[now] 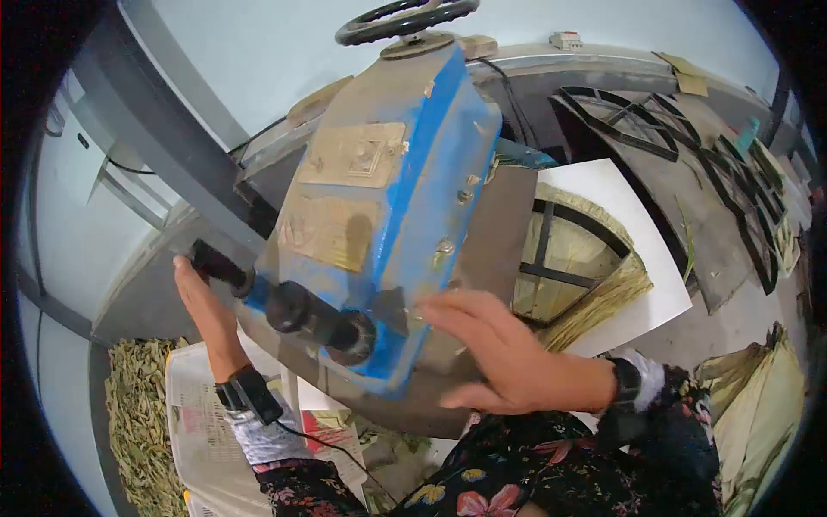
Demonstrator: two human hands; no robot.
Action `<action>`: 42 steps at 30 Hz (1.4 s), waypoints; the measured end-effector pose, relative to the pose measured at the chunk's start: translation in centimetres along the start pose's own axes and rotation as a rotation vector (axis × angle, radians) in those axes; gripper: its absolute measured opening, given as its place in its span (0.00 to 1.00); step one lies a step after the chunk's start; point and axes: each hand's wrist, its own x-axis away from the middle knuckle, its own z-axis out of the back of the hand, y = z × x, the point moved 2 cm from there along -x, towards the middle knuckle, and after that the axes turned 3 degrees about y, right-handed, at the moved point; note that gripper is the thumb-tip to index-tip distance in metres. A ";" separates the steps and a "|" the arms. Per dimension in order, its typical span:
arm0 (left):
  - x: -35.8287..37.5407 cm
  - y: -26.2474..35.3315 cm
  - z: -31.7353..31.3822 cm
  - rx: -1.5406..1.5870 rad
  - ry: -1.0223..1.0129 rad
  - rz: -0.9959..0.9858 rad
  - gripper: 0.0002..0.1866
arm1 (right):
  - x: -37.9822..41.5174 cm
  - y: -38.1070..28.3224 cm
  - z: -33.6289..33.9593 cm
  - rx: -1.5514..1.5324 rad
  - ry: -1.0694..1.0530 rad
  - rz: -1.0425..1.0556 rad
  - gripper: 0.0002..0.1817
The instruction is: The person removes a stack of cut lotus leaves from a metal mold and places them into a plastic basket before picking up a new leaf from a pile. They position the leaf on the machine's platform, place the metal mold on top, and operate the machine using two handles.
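A dusty blue machine [448, 172] with a black handwheel [409, 21] on top stands tilted in view before me. Black rollers [319, 323] stick out at its near end, and a black knob [220, 264] projects at its left corner. My left hand [214, 323] is seen edge-on beside that knob, its fingers stretched upward and nothing visible in them. At the machine's lower right edge my right hand [508, 353] is held flat, fingers extended and thumb apart, with nothing in it. Both wrists wear black straps.
On the right, a white sheet [668, 258] carries a fan-shaped black frame [577, 226] over dried leaves [607, 306]. More black frames [732, 198] lie behind. Leaf pieces [138, 422] heap at lower left, beside a white plastic crate [202, 457]. Large dried leaves [754, 414] lie at lower right.
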 end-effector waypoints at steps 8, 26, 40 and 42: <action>2.7 3.0 -1.6 0.574 -0.124 0.373 0.15 | -7.4 -2.1 -0.6 -0.718 -0.089 -0.472 0.09; 7.8 2.3 -2.4 0.589 -0.167 0.347 0.15 | -2.7 -0.2 -0.4 -0.899 0.127 -0.440 0.07; 8.8 3.4 -3.2 0.522 -0.021 0.429 0.15 | -2.4 0.1 -0.1 -0.767 0.090 -0.524 0.07; 8.9 4.7 -3.2 0.487 -0.008 0.455 0.16 | -2.2 -0.2 0.9 -0.822 0.089 -0.489 0.08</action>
